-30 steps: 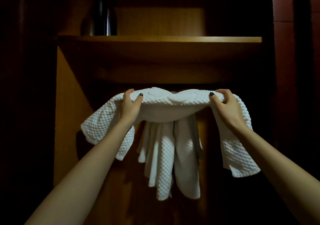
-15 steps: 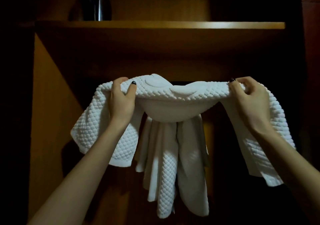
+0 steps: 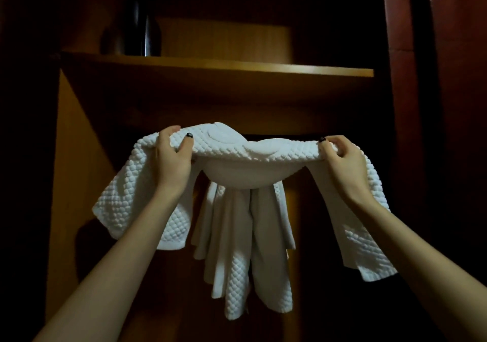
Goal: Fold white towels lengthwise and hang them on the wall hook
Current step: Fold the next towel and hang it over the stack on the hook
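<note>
A folded white textured towel (image 3: 253,154) stretches horizontally between my hands, sagging in the middle, its two ends drooping outside my grips. My left hand (image 3: 171,162) grips it near the left end, my right hand (image 3: 342,162) near the right end. Behind and below it, other white towels (image 3: 245,252) hang in a bunch against the dark wooden back wall. The wall hook itself is hidden behind the held towel.
A wooden shelf (image 3: 237,66) runs across above the towels, with a dark cylindrical container (image 3: 143,28) standing on its left part. A wooden side panel (image 3: 71,183) closes the niche on the left; a dark reddish upright (image 3: 403,104) stands on the right.
The towel stays stretched between both hands, and my grips on it have not changed. The view has shifted, so the shelf sits at a slightly different height and tilt.
</note>
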Demonstrator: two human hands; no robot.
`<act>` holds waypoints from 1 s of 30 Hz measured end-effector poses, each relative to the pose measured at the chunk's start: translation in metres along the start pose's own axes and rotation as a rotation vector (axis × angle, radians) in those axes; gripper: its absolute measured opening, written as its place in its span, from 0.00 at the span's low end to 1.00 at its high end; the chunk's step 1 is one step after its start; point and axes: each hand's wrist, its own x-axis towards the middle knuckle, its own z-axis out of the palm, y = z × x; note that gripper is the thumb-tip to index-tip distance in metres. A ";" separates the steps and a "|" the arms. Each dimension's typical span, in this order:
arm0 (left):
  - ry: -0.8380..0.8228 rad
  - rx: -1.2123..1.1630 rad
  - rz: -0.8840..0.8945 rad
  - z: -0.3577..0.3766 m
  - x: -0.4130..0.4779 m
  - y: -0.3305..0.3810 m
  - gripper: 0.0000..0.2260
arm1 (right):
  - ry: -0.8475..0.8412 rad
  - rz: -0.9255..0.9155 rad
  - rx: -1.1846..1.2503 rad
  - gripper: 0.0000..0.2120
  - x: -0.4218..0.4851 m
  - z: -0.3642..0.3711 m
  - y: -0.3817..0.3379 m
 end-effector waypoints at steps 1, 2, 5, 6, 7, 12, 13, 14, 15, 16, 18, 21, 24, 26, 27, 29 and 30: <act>0.023 0.000 0.012 -0.001 0.001 0.007 0.16 | 0.003 -0.003 0.014 0.10 0.004 -0.004 -0.005; 0.045 0.001 0.025 -0.001 0.003 0.014 0.15 | 0.011 -0.008 0.026 0.11 0.008 -0.008 -0.009; 0.075 -0.048 0.036 -0.001 0.012 0.029 0.14 | 0.031 -0.023 0.053 0.11 0.020 -0.012 -0.021; 0.076 -0.067 0.034 0.000 0.015 0.031 0.13 | 0.041 -0.026 0.062 0.10 0.024 -0.011 -0.025; 0.075 -0.085 0.027 0.001 0.018 0.031 0.11 | 0.057 -0.031 0.068 0.09 0.029 -0.011 -0.027; 0.050 -0.133 -0.125 0.022 0.035 0.017 0.12 | 0.072 -0.024 0.060 0.08 0.048 0.006 -0.025; 0.048 -0.148 -0.170 0.027 0.037 0.013 0.13 | 0.052 -0.003 0.049 0.10 0.050 0.011 -0.020; 0.045 -0.165 -0.201 0.031 0.039 0.007 0.14 | 0.036 0.018 0.041 0.11 0.052 0.017 -0.014; 0.041 -0.173 -0.213 0.036 0.039 0.001 0.15 | 0.027 0.038 0.040 0.11 0.053 0.022 -0.006; 0.036 -0.166 -0.215 0.040 0.037 -0.007 0.15 | 0.019 0.058 0.044 0.10 0.052 0.028 0.003; 0.026 -0.128 -0.232 0.046 0.024 -0.027 0.15 | -0.017 0.100 0.036 0.09 0.042 0.038 0.025; 0.031 -0.080 -0.306 0.050 -0.014 -0.061 0.16 | -0.132 0.192 0.017 0.08 0.008 0.052 0.068; 0.018 -0.065 -0.326 0.046 -0.052 -0.086 0.15 | -0.229 0.284 0.071 0.08 -0.032 0.060 0.096; -0.043 -0.060 -0.360 0.043 -0.065 -0.092 0.14 | -0.323 0.367 0.109 0.13 -0.044 0.060 0.096; -0.094 -0.062 -0.396 0.041 -0.067 -0.091 0.14 | -0.370 0.429 0.137 0.16 -0.044 0.057 0.093; -0.215 -0.060 -0.431 0.035 -0.071 -0.086 0.15 | -0.457 0.489 0.143 0.19 -0.044 0.048 0.084; -0.266 -0.030 -0.402 0.031 -0.072 -0.083 0.16 | -0.495 0.449 0.080 0.19 -0.044 0.043 0.079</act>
